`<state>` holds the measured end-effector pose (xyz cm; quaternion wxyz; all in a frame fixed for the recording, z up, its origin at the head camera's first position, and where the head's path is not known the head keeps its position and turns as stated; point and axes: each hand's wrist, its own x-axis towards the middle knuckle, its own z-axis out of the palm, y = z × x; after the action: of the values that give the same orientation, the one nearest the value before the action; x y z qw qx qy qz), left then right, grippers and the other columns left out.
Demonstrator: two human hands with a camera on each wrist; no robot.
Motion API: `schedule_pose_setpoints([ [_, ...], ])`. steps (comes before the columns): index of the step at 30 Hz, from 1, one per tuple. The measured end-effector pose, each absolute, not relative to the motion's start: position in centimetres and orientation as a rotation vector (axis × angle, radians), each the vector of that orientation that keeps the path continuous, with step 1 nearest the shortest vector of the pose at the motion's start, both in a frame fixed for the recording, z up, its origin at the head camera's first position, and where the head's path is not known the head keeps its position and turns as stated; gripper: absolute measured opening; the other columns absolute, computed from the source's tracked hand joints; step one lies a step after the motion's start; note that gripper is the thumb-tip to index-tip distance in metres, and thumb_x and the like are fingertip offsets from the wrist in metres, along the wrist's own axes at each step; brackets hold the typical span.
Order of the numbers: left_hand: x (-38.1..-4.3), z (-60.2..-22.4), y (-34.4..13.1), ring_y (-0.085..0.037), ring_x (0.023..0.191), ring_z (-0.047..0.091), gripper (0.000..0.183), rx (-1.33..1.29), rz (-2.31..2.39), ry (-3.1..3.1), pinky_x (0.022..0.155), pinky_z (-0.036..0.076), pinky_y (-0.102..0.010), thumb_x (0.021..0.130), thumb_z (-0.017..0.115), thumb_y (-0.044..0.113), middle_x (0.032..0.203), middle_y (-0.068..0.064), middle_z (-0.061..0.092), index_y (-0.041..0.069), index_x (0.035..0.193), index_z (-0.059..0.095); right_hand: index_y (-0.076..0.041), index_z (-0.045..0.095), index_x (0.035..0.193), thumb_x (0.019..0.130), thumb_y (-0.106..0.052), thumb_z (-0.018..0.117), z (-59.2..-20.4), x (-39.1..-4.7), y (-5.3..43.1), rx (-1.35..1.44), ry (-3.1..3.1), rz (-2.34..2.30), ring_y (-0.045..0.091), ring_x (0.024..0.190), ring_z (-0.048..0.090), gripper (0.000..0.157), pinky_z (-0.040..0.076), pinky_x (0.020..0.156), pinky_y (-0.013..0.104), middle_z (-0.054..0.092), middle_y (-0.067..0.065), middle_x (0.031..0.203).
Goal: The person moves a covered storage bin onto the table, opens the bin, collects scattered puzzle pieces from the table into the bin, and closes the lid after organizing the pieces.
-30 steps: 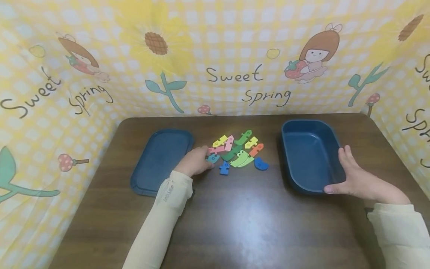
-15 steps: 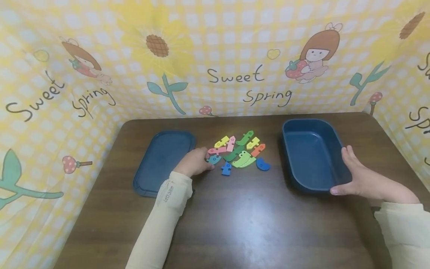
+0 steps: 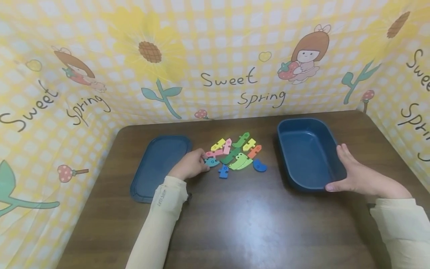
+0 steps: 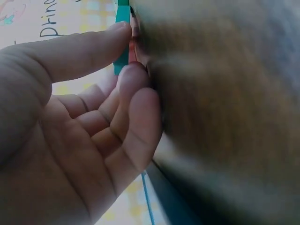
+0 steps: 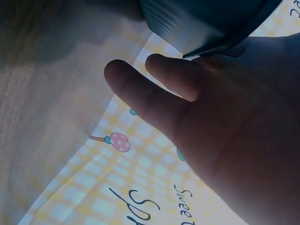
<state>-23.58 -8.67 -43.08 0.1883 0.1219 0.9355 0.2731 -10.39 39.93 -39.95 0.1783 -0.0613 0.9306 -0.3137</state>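
Observation:
My left hand (image 3: 189, 164) pinches the edge of a teal puzzle piece (image 3: 212, 162) at the left side of a loose cluster. In the left wrist view, the thumb lies on this teal piece (image 4: 122, 63) and the other fingers curl near the tabletop. Around it lie a pink piece (image 3: 215, 153), a blue piece (image 3: 223, 171) and a light green crocodile-head piece (image 3: 241, 162). At the right, my right hand (image 3: 361, 179) spreads beside a deep blue box (image 3: 291, 173), its thumb at the near corner. The right wrist view shows straight fingers beside the box wall (image 5: 187, 28).
A flat blue lid (image 3: 158, 164) lies left of the pieces, partly behind the left hand. Farther back in the cluster are yellow, green and orange pieces, with a curved blue piece (image 3: 259, 165) toward the box. A patterned cloth (image 3: 228, 48) hangs behind the brown table (image 3: 255, 231).
The head view has shifted slightly. Both hands, the box, the lid and the pieces keep practically the same places relative to each other.

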Motion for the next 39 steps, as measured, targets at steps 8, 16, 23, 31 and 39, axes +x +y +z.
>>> schedule_pose_setpoints([
  [8, -23.8, -43.4, -9.4, -0.026, 0.081, 0.059, 0.032, 0.332, 0.942, 2.508, 0.072, 0.050, -0.038, 0.089, 0.078, 0.015, 0.092, -0.008, 0.061, 0.011, 0.114, 0.059, 0.008, -0.020, 0.151, 0.081, -0.037, 0.085, -40.1, -10.4, 39.9, -0.172, 2.617, -0.906, 0.058, 0.142, -0.010, 0.134, 0.017, 0.103, 0.076, -0.030, 0.030, 0.156],
  [16, -24.0, -43.6, -9.9, -0.027, 0.080, 0.061, 0.030, 0.334, 1.090, 2.389, 0.072, 0.052, -0.037, 0.089, 0.078, 0.014, 0.093, -0.010, 0.062, 0.010, 0.113, 0.059, 0.007, -0.020, 0.151, 0.081, -0.038, 0.085, -40.0, -10.4, 39.8, -0.156, 2.608, -0.922, 0.054, 0.143, -0.016, 0.135, 0.013, 0.105, 0.076, -0.028, 0.032, 0.156],
  [23, -24.0, -43.4, -9.8, -0.028, 0.084, 0.059, 0.029, 0.324, 1.005, 2.433, 0.073, 0.050, -0.039, 0.088, 0.080, 0.022, 0.093, -0.008, 0.063, 0.013, 0.110, 0.062, 0.009, -0.020, 0.151, 0.081, -0.036, 0.085, -39.8, -10.4, 39.8, -0.169, 2.611, -0.914, 0.053, 0.143, -0.018, 0.134, 0.011, 0.107, 0.074, -0.028, 0.032, 0.156],
  [31, -23.8, -43.0, -9.4, -0.026, 0.086, 0.057, 0.028, 0.372, 0.934, 2.493, 0.074, 0.048, -0.039, 0.088, 0.081, 0.023, 0.092, -0.007, 0.062, 0.014, 0.107, 0.063, 0.010, -0.020, 0.150, 0.082, -0.032, 0.085, -39.9, -10.3, 40.0, -0.183, 2.606, -0.933, 0.051, 0.143, -0.020, 0.132, 0.008, 0.107, 0.074, -0.029, 0.032, 0.155],
  [39, -24.1, -43.0, -9.3, -0.025, 0.084, 0.058, 0.030, 0.455, 1.041, 2.496, 0.071, 0.050, -0.037, 0.087, 0.081, 0.025, 0.094, -0.006, 0.062, 0.013, 0.107, 0.063, 0.008, -0.020, 0.151, 0.083, -0.034, 0.084, -40.0, -10.3, 40.1, -0.185, 2.602, -0.946, 0.049, 0.144, -0.020, 0.131, 0.009, 0.108, 0.073, -0.028, 0.031, 0.157],
])
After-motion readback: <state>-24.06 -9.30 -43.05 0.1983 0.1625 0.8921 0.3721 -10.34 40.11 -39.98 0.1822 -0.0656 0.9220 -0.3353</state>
